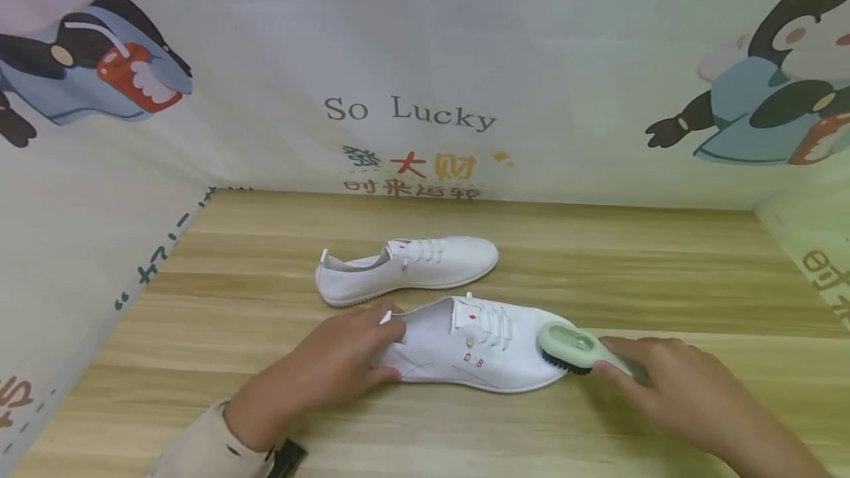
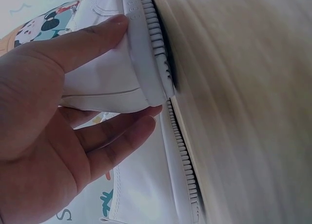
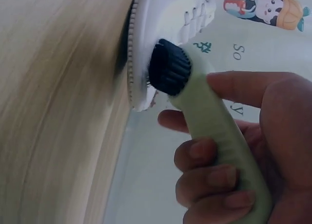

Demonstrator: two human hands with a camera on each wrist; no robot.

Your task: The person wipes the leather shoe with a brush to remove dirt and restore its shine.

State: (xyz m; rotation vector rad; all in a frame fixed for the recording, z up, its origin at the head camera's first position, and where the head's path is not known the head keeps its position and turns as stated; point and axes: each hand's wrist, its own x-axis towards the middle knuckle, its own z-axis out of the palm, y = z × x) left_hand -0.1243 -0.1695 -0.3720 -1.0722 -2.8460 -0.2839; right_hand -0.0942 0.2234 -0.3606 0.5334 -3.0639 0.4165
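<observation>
A white lace-up shoe (image 1: 432, 349) lies sole down on the wood-grain surface, its toe pointing right. My left hand (image 1: 345, 352) grips its heel; in the left wrist view the thumb (image 2: 97, 41) presses one side and the fingers reach round the back. With my right hand (image 1: 684, 389) I hold a light green scrub brush (image 1: 572, 341) by its handle. Its dark bristles (image 3: 168, 68) touch the shoe's toe. The second white shoe (image 1: 458, 260) sits just behind, also toe to the right, with no hand on it.
Behind the shoes rises a pale wall covering (image 1: 564, 94) with cartoon figures and lettering. Similar printed sheets border the left and right sides. The wood-grain surface (image 1: 664, 271) extends around both shoes. A dark object (image 1: 288, 457) shows beside the left sleeve.
</observation>
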